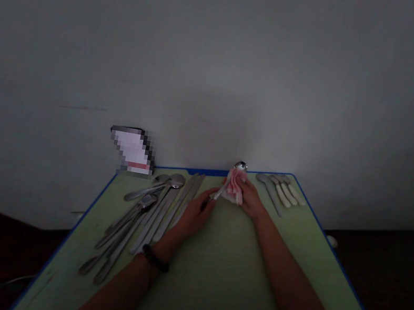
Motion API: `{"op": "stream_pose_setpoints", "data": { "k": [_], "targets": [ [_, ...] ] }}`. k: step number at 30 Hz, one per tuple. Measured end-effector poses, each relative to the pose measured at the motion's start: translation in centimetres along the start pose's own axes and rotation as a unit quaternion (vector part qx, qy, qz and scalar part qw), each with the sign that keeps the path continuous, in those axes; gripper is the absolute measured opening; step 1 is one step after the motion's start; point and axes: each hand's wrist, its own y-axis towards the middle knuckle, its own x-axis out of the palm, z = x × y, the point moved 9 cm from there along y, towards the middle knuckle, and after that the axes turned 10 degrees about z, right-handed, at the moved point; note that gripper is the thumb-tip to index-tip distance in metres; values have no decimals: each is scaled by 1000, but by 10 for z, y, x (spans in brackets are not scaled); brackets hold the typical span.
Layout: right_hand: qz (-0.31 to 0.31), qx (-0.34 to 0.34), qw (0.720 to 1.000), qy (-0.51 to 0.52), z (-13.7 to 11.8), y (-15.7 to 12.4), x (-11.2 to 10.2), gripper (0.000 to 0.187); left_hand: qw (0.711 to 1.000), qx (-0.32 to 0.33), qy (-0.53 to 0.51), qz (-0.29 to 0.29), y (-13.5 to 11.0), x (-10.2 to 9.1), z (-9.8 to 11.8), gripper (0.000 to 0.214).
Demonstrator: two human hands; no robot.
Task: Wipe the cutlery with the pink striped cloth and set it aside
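Observation:
My left hand [199, 210] is closed round the lower handle of a metal spoon [241, 166], which slants up and away over the far part of the table. The shiny bowl shows above a pink cloth [234, 182]. My right hand [248, 195] grips that cloth, bunched against the spoon's upper handle. Left of my left hand lie several flat table knives [163, 211] side by side. Beyond them is a loose heap of metal spoons [148, 201], some overlapping. To the right of my right hand, several pieces of cutlery with pale handles [284, 192] lie beside a grey metal spoon [270, 192].
The light green table [216, 285] has a blue edge and stands against a grey wall [221, 72]. At its back left corner a blurred-out tablet-like panel [133, 150] leans on the wall. Dark floor shows on both sides.

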Motion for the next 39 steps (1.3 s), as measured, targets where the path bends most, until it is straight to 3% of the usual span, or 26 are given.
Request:
{"op": "stream_pose_setpoints", "data": {
  "k": [7,16,21,27,39],
  "targets": [
    [-12,1,1000,21,-1,0,3,27,1000,5,8,0,0,-1,3,44],
    [33,-4,995,93,-7,4,-5,28,1000,7,8,-18,-2,2,5,44],
    [-19,-61,996,58,-23,-1,5,20,999,-2,15,-32,-3,4,3,43],
    [22,-12,998,64,-11,5,-8,19,999,-11,17,-29,-3,3,3,43],
    [3,-16,998,59,-11,5,-6,21,999,-8,8,-32,-3,4,3,42]
  ]
}}
